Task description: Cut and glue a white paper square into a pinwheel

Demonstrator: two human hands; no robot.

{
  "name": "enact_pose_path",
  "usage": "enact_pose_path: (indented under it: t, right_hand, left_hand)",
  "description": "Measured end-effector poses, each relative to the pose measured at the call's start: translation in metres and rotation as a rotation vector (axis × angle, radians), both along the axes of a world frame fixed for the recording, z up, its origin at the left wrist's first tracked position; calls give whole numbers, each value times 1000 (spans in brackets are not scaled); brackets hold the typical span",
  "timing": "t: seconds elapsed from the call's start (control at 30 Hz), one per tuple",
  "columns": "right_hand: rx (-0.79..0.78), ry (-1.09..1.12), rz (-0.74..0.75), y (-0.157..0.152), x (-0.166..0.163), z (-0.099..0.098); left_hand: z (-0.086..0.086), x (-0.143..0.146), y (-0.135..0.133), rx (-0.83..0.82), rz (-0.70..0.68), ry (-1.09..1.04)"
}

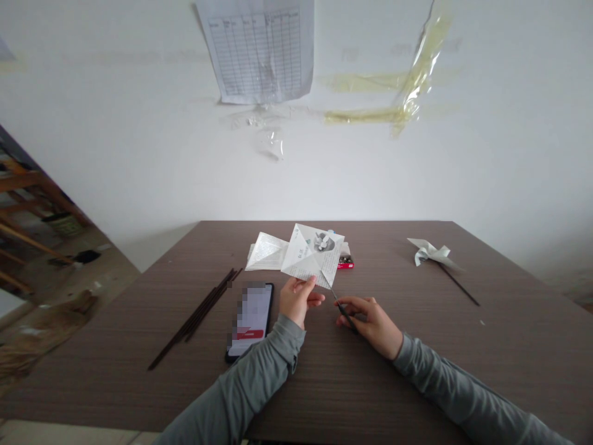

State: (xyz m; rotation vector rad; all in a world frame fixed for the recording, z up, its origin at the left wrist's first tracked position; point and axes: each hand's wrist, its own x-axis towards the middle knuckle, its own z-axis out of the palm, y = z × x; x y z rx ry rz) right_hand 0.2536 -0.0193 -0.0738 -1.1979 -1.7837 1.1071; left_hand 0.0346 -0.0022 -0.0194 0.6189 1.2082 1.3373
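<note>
"Where was the printed paper square point(306, 254) held?"

"Above the wood-grain table point(509, 346), pinched at its lower edge by the left hand point(296, 300)."

"And the scissors point(341, 309)?"

"Those were gripped in the right hand point(378, 329), apart from the left, their blades set at the square's lower right corner; a paper pinwheel point(433, 253) was seen farther right."

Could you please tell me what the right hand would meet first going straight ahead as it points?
Probably the left hand, though depth is unclear; the scissors in the right hand reach the printed paper.
</note>
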Motion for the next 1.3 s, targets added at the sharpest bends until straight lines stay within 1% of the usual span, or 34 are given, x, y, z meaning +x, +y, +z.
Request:
enact_pose_path:
  t: [0.2,0.37,0.6,0.77,1.3]
  right_hand:
    - [-6,14,-5,1,0,-5]
    - [-30,20,5,-1,-3,-1]
    - [-45,36,8,-6,-7,12]
    - [-66,64,-8,-8,-11,20]
    - [-46,75,-19,-9,-11,21]
  left_hand:
    - [-6,-1,2,41,6,26]
    - [-12,-3,3,95,7,44]
    - [-11,-2,2,94,6,49]
    - [-14,-2,2,118,-17,67]
    - [-15,-3,2,125,-23,97]
